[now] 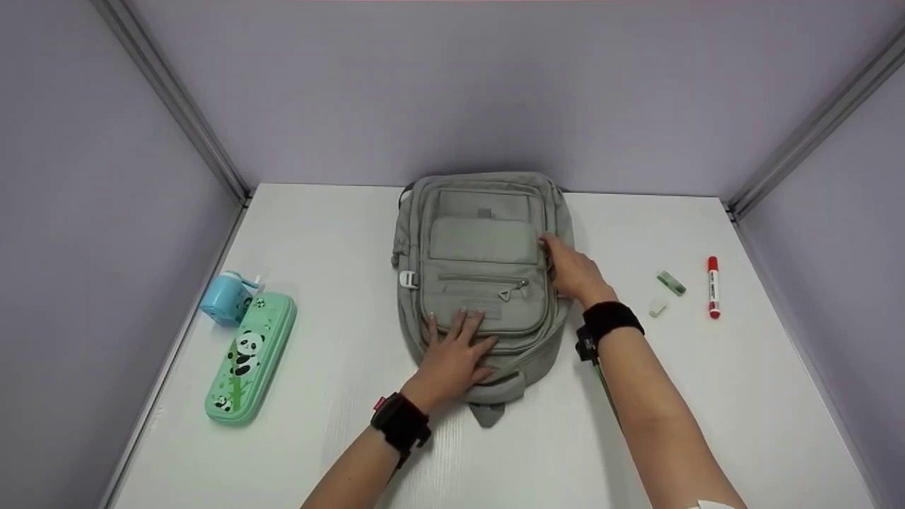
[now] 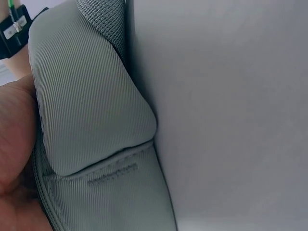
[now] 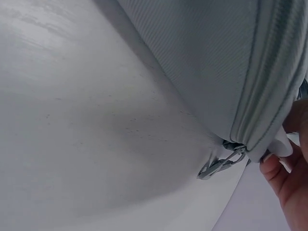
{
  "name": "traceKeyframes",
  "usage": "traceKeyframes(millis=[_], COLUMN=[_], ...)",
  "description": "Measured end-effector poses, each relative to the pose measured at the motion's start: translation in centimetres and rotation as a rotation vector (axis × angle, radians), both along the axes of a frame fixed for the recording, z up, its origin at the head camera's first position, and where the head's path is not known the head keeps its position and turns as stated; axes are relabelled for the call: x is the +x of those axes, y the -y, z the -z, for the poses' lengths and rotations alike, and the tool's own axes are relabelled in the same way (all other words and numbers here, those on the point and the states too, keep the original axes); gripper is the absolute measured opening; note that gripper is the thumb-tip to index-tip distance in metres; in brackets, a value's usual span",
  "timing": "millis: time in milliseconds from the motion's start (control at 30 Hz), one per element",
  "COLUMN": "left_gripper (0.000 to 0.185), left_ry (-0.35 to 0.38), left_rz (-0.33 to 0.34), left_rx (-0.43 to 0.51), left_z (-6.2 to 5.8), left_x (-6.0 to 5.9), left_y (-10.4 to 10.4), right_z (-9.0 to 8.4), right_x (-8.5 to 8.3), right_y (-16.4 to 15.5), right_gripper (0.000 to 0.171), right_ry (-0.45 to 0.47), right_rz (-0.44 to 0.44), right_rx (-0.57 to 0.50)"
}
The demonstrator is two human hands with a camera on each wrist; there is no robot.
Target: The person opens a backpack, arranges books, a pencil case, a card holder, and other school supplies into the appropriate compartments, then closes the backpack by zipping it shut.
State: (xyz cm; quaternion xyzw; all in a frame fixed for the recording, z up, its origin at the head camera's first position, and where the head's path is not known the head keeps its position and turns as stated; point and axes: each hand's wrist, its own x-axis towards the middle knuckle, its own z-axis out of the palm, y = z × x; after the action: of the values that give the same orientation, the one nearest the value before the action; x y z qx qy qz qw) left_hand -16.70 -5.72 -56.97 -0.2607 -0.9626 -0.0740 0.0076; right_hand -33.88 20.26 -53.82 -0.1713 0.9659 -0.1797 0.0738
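A grey-green backpack lies front side up on the white table. My left hand rests with fingers spread on its lower front; in the left wrist view part of this hand shows beside ribbed fabric and a strap. At the backpack's right side, my right hand pinches its edge. The right wrist view shows curled fingers at the fabric by the end of a zipper. A zipper pull hangs a little apart from them. Exactly what lies between the fingertips is partly hidden.
On the left, a green panda pencil case lies beside a blue pencil sharpener. A green eraser-like block, a small pale piece and a red-capped marker lie to the right. Grey panels border the table.
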Motion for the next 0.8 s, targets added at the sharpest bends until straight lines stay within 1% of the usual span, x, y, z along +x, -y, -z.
traceKeyframes(millis=[200, 267, 400, 500, 600, 700, 800], left_gripper=[0.056, 0.056, 0.057, 0.058, 0.058, 0.059, 0.059], left_ry=[0.003, -0.002, -0.012, -0.011, -0.003, 0.002, 0.008], left_rz=[0.0, 0.002, 0.008, 0.008, 0.002, 0.001, 0.008], left_rx=[-0.001, 0.0, 0.001, -0.006, -0.011, -0.003, 0.002], left_z=[0.11, 0.19, 0.29, 0.34, 0.32, 0.24, 0.16], left_x=[-0.01, -0.04, -0.06, -0.08, -0.1, -0.07, -0.01], left_y=[0.11, 0.12, 0.06, 0.05, 0.05, 0.06, 0.02], right_z=[-0.69, -0.9, -0.99, -0.85, -0.72, -0.78, -1.01], right_x=[-0.37, -0.45, -0.48, -0.47, -0.46, -0.41, -0.38], right_y=[0.23, 0.37, 0.49, 0.45, 0.31, 0.11, 0.09], right_gripper=[0.087, 0.086, 0.078, 0.064, 0.055, 0.057, 0.055], right_ry=[0.077, 0.09, 0.078, 0.062, 0.036, 0.022, 0.037], right_rz=[0.0, 0.0, 0.008, 0.005, -0.025, -0.051, -0.06], right_rx=[0.026, 0.043, 0.074, 0.071, 0.077, 0.116, 0.18])
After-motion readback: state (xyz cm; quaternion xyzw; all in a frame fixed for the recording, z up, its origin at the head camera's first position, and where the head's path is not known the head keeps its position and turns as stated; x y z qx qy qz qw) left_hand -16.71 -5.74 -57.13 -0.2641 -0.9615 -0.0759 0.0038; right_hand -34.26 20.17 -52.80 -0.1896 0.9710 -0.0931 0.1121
